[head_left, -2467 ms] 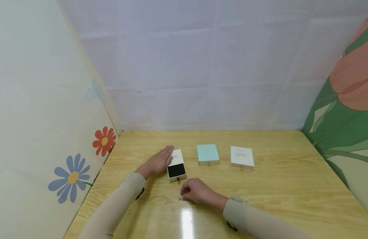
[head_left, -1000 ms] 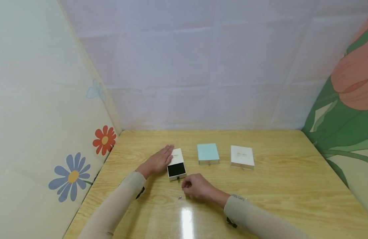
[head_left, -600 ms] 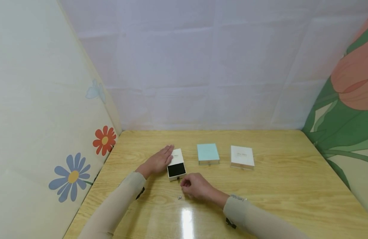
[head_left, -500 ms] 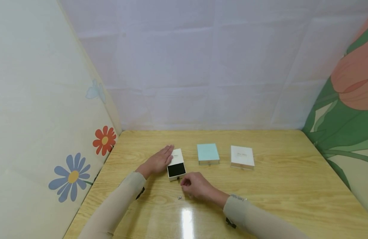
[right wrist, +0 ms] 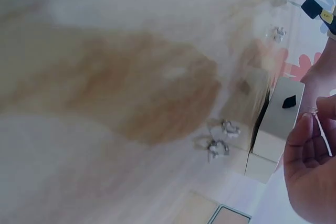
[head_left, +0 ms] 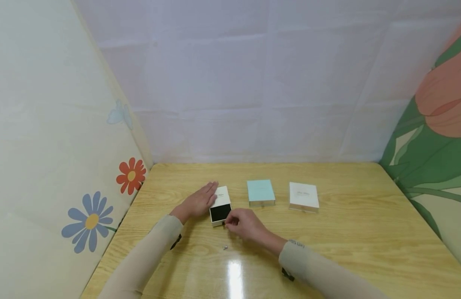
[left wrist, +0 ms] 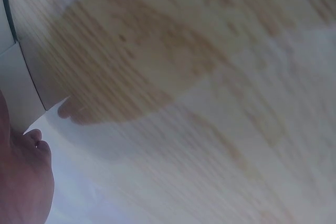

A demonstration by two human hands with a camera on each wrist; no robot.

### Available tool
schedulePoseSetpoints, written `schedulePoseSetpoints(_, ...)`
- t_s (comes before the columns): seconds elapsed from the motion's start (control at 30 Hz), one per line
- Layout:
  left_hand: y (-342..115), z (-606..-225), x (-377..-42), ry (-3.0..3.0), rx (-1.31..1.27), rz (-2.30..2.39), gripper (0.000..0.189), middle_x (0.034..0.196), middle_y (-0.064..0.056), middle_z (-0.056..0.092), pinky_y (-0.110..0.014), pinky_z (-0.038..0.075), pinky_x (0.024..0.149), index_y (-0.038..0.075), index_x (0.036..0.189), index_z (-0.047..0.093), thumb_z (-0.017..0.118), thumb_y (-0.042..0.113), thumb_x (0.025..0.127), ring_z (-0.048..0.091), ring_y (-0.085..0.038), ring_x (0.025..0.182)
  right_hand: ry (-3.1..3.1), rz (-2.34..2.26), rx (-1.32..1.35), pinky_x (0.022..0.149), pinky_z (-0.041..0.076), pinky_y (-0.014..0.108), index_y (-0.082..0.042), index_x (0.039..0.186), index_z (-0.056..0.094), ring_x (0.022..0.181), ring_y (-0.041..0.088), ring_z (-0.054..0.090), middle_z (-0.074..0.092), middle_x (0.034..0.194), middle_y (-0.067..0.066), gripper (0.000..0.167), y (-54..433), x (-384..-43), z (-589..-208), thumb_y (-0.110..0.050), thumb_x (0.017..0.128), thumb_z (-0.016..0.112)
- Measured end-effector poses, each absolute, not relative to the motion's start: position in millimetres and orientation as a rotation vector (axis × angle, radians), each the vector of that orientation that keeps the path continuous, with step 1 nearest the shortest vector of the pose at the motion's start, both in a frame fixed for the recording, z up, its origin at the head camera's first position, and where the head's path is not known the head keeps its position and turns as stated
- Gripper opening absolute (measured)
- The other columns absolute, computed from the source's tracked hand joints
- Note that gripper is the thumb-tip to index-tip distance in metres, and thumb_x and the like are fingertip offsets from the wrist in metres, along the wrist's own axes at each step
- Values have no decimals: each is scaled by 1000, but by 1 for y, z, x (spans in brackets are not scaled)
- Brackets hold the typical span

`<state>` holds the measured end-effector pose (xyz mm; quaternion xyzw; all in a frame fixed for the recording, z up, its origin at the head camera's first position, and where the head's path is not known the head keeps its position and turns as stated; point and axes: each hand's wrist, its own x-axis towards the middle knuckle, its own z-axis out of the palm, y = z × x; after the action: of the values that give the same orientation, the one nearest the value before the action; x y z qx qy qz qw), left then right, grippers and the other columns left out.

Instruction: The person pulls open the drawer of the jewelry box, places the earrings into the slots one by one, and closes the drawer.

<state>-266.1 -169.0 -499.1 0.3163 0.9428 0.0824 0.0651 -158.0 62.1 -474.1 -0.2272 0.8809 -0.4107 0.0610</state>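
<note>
My left hand (head_left: 196, 203) rests along the left side of a white drawer-style jewellery box (head_left: 222, 195), its fingers straight and thumb against the box. The black-lined drawer (head_left: 220, 213) is pulled out toward me. At the drawer's front right corner, my right hand (head_left: 247, 224) pinches a tiny silver piece, seemingly an earring (right wrist: 313, 110), between thumb and fingertips; the fingers cover most of it. Another small silver earring (head_left: 225, 247) lies on the table in front of the box. In the right wrist view, two more sparkly earrings (right wrist: 219, 148) lie on the tabletop.
A light blue box (head_left: 260, 191) and another white box (head_left: 303, 195) stand closed to the right, spaced apart. The wooden table (head_left: 350, 232) ends at a white cloth backdrop (head_left: 215, 83), with printed cloths at both sides.
My right hand has moved from the earring on the table forward to the drawer's front right corner, carrying the pinched piece. The left hand and box have stayed put.
</note>
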Motion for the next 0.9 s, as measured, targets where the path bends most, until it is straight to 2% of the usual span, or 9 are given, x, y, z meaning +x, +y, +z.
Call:
schedulePoseSetpoints(0.47, -169, -498, -265, 2841, 953, 237, 60, 169, -15, 13, -42, 19, 126, 2, 162, 9, 21, 35, 113, 13, -30, 156, 2768, -1152, -723, 61, 50, 20, -19, 90, 75, 69, 3, 55, 65, 82, -11, 5, 62, -173, -470, -14, 89, 77)
schedulePoseSetpoints(0.9, -169, -498, -263, 2850, 952, 264, 61, 169, -14, 15, -42, 20, 126, 3, 162, 10, 22, 36, 113, 15, -30, 156, 2797, -1113, -753, 58, 47, 22, -18, 96, 76, 66, 5, 51, 63, 82, -12, 4, 66, -184, -474, -18, 93, 74)
